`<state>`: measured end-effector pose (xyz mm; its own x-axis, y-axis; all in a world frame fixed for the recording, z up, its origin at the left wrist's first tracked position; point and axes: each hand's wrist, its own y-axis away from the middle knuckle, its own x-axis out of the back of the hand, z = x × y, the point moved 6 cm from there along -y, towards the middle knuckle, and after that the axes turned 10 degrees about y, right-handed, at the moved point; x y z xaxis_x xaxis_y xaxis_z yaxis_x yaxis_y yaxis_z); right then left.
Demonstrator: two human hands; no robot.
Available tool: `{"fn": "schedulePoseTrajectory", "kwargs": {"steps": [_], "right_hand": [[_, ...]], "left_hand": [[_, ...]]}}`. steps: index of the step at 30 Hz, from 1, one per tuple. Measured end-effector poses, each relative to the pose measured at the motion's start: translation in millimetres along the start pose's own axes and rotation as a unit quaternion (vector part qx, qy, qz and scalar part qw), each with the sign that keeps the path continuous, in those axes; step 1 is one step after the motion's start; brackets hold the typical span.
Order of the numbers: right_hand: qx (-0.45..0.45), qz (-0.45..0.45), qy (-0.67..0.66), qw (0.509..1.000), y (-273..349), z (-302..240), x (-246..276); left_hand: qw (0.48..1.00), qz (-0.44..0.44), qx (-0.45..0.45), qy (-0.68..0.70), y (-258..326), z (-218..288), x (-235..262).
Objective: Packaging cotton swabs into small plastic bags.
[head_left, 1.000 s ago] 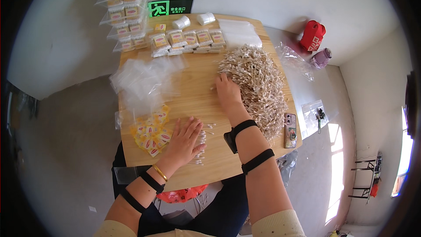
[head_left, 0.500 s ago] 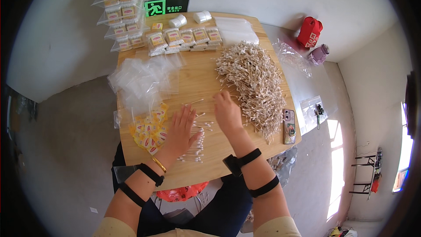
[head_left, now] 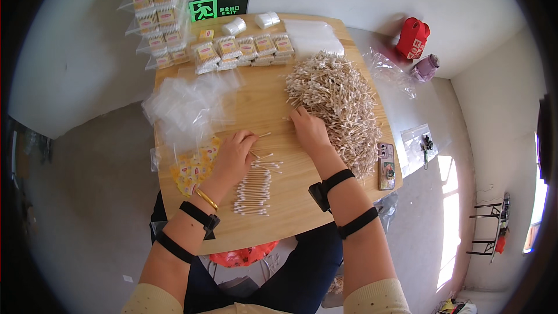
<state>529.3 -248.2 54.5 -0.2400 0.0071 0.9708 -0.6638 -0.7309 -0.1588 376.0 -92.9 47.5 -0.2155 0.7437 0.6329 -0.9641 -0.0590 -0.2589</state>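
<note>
Loose cotton swabs are heaped in a big pile (head_left: pixel 340 110) on the right side of the wooden table (head_left: pixel 264 102). At the pile's left edge my right hand (head_left: pixel 311 131) is closed with fingertips together; whatever they pinch is too small to make out. My left hand (head_left: pixel 234 154) has its thumb and fingers drawn together on a cotton swab (head_left: pixel 265 134), whose tip pokes out to the right. Just below it lies a column of swabs (head_left: pixel 253 193) laid side by side, with a few askew at its top. Yellow printed cards (head_left: pixel 196 168) lie left of that hand.
Clear plastic bags (head_left: pixel 183 104) spread on the left. Packed swab bundles (head_left: pixel 247 49) line the back, near white rolls (head_left: pixel 267 20) and a plastic stack (head_left: pixel 314 38). Packed bags (head_left: pixel 154 14) hang at the back left. A phone (head_left: pixel 386 166) sits at the right edge.
My left hand has lifted off the swab column, moved slightly up and closed on a swab. My right hand has shifted up and right against the pile.
</note>
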Motion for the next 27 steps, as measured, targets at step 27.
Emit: {"fn": "schedulePoseTrajectory", "kwargs": {"steps": [27], "right_hand": [[-0.128,0.001,-0.31,0.942,27,-26,11]], "left_hand": [[0.999,0.049,-0.002,0.021,24,16,3]]}}
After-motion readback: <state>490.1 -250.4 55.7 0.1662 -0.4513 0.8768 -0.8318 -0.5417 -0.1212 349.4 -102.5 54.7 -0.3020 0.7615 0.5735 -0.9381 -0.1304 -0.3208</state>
